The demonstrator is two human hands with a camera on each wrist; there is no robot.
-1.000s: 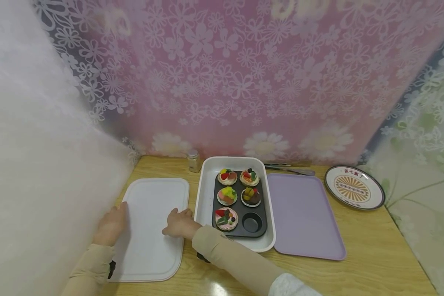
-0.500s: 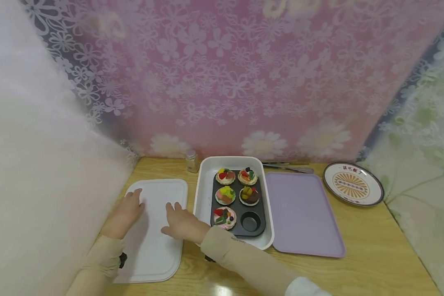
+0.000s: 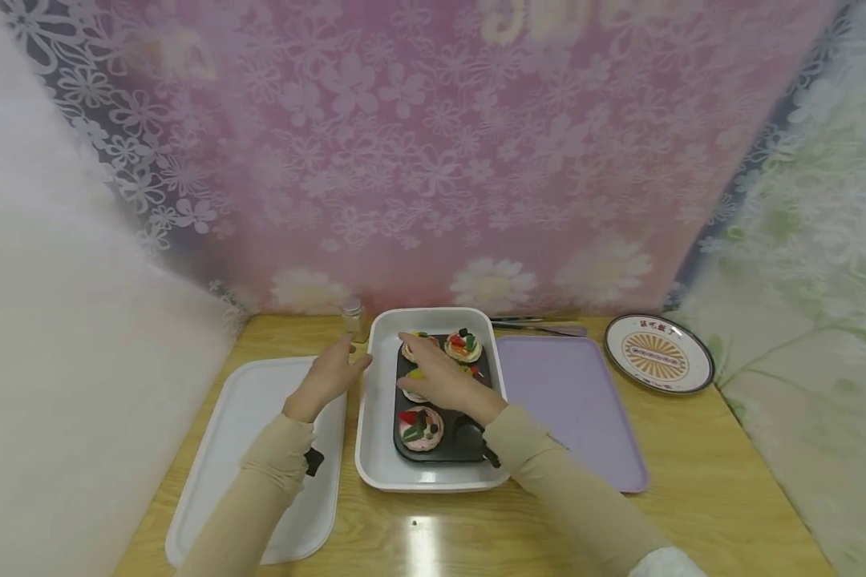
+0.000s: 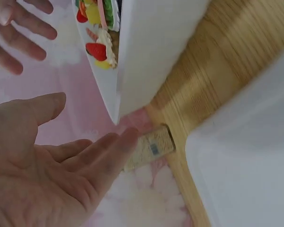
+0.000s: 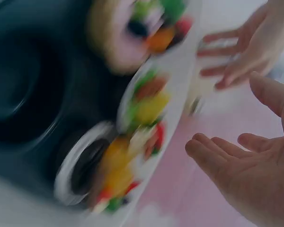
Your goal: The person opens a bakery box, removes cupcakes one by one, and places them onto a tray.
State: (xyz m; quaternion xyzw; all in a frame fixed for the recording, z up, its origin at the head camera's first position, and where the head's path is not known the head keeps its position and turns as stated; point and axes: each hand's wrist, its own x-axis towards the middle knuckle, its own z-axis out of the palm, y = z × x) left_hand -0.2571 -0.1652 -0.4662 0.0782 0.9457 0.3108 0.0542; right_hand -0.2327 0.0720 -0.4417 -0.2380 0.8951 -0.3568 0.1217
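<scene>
My left hand [image 3: 325,381] is over the gap between a flat white tray [image 3: 224,465] and a deep white tray [image 3: 365,449], its fingers loosely spread and holding nothing. Above the deep tray is my right hand [image 3: 443,381], fingers extended, with nothing in its grasp. A dark muffin tin [image 3: 451,450] lies in that tray. It bears several fruit-topped tarts [image 3: 421,429] and one vacant cup, partly covered by the right wrist. The right hand hides some tarts in the head view. In the left wrist view, the left palm [image 4: 57,175] is near the deep tray's wall [image 4: 146,52].
A small lidded jar [image 3: 354,319] stands behind the left hand. To the right lie a lilac tray [image 3: 556,393] and a patterned plate [image 3: 660,353]. Thin brush-like tools [image 3: 541,328] rest along the back. A flowered cloth backdrop [image 3: 433,200] rises behind the table.
Both hands have left the flat white tray and moved right, the left to the gap and the right over the tarts. The camera view has shifted slightly. Trays and tarts keep their places.
</scene>
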